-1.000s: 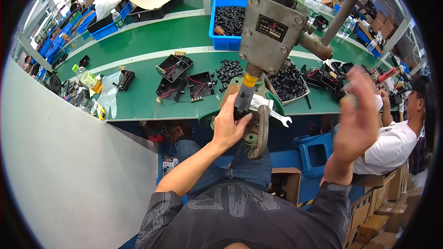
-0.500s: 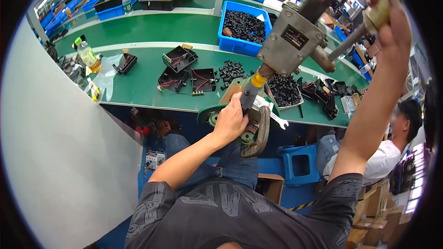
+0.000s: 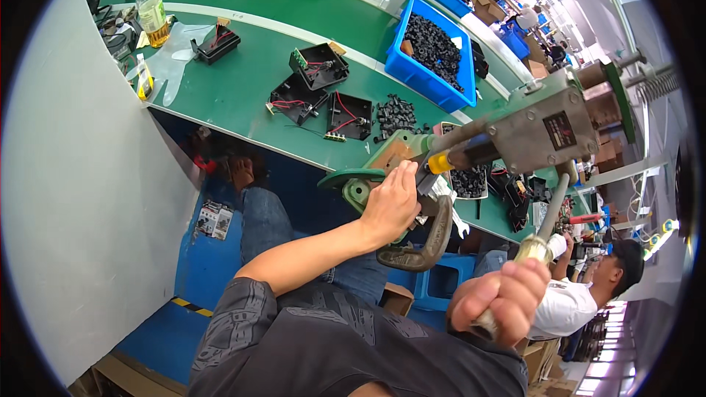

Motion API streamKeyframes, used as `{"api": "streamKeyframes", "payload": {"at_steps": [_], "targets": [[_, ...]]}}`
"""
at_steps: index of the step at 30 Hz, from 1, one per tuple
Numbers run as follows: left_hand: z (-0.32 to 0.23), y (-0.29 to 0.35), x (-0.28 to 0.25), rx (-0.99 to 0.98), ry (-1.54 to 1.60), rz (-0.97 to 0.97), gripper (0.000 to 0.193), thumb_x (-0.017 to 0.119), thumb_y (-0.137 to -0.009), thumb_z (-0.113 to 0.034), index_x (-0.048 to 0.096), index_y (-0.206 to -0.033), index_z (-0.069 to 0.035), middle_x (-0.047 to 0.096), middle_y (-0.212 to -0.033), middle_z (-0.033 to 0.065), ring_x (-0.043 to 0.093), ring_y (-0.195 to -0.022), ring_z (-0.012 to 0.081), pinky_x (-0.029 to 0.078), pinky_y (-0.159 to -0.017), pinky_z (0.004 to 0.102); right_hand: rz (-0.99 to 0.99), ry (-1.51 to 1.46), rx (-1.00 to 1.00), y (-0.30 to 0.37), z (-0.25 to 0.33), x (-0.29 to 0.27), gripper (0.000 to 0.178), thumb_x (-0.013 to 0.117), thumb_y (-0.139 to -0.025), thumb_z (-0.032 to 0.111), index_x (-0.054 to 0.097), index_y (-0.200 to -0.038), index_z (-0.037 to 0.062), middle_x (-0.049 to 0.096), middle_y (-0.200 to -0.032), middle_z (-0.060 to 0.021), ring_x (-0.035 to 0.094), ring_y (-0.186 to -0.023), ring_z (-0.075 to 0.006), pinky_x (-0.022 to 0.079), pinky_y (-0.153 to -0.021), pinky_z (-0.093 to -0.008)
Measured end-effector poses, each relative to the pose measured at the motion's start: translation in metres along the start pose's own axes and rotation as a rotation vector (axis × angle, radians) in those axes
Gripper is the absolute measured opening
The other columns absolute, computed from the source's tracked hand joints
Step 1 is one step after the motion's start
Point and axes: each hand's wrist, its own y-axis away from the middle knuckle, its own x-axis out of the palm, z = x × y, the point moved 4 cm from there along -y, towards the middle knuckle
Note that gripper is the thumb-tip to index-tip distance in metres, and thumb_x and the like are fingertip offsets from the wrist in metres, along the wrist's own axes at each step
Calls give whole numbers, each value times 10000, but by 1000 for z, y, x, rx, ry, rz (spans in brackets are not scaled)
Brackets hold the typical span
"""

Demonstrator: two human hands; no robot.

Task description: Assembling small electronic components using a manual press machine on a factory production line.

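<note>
A grey hand-lever press (image 3: pixel 540 129) is fixed at the bench edge, its column leading down to a green base (image 3: pixel 393 151). My right hand (image 3: pixel 507 298) is wrapped round the grip of its lever (image 3: pixel 554 209), which points down toward me. My left hand (image 3: pixel 390 209) is closed on a black plastic part (image 3: pixel 425 179) at the base, fingertips on its top. Just beside those fingertips is the press's yellow-banded ram (image 3: pixel 440 162); whether it touches the part I cannot tell. A C-clamp (image 3: pixel 440 231) sits below the base, with an open-end wrench (image 3: pixel 460 226) beside it.
Black housings with red wires (image 3: pixel 349 114) lie left of the press, near a pile of small black parts (image 3: pixel 396 114). Behind stands a blue bin (image 3: pixel 430 73) of black pieces. A bottle (image 3: pixel 152 15) stands far left. A co-worker (image 3: pixel 581 301) sits at right by a blue stool (image 3: pixel 441 279).
My right hand has pulled the lever from raised high down toward me. The ram sits lower, close to the part. My left hand stays on the part while the view has turned.
</note>
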Motion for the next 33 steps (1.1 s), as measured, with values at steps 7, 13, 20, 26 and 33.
{"api": "streamKeyframes", "payload": {"at_steps": [7,13,20,26,33], "targets": [[-9,-7,3,69,52,16,696,696,-789,-68,376,-1377,124,523,-1357,313,559,-1240,454,509,-1000,450,-23,110,-40,30,7,8,251,680,-735,39,499,-862,157,592,-789,20,604,-791,-186,435,-823,-388],[-7,-8,-10,-6,109,64,667,674,-778,-44,397,-1365,111,507,-1366,303,529,-1258,462,472,-1045,466,-249,-296,153,-57,-72,-61,390,636,-887,170,502,-1225,31,619,-1014,-130,632,-885,-286,512,-765,-458],[2,-27,-9,-4,47,-23,617,638,-775,-1,463,-1364,55,539,-1244,256,545,-1156,443,424,-1049,448,-441,-607,798,-100,-267,-70,468,534,-1041,411,591,-1235,-11,689,-997,-99,670,-835,-179,552,-768,-327],[7,-34,-23,-287,588,-174,627,541,-870,107,370,-1468,32,574,-1266,128,598,-1105,179,502,-939,301,317,318,1173,186,-384,-23,328,659,-898,347,722,-984,37,734,-961,-208,699,-896,-421,548,-850,-473],[10,-43,-61,-451,1017,-230,683,461,-714,138,511,-1390,58,615,-1221,120,614,-1068,195,497,-939,285,710,238,1084,314,-474,118,326,750,-831,238,702,-1082,36,713,-1016,-207,685,-968,-355,528,-865,-467]]}}
